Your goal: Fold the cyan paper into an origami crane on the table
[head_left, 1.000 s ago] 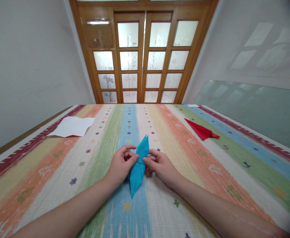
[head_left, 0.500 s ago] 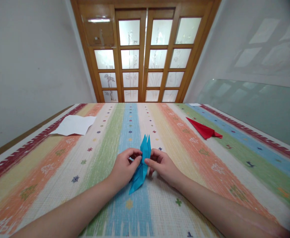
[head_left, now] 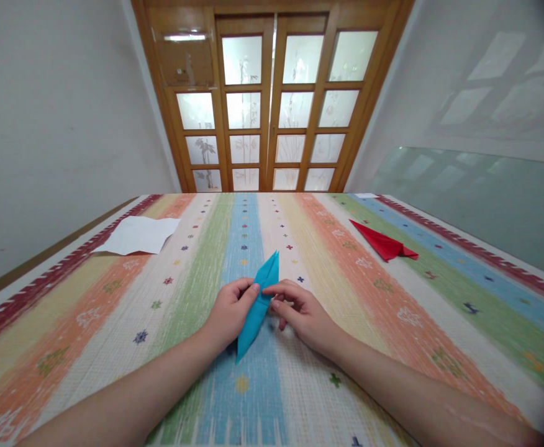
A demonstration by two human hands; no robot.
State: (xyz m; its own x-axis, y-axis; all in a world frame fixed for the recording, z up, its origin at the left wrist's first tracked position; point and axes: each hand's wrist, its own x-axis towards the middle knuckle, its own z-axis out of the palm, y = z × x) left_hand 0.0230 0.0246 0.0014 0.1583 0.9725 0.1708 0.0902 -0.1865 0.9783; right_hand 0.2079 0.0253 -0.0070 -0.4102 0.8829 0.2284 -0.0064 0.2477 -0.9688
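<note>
A long, narrow piece of folded blue paper, pointed at both ends, slants over the blue stripe of the cloth in the middle of the head view. My left hand pinches its left edge, the thumb lying on top and the other fingers curled behind. From the right, my right hand reaches in with its index fingertip touching the paper's upper face. Its thumb and index finger are spread apart, and the rest of its fingers are bent and partly hidden.
A striped, patterned tablecloth covers the table. To the far left lies a white sheet of paper; a folded red paper shape lies on the right. Behind the table stand wooden doors with glass panes, with walls at both sides.
The blue paper has turned so a broad face shows, and its two separate upper tips now lie together. My left thumb has moved onto that face; my right index finger has stretched out over it.
</note>
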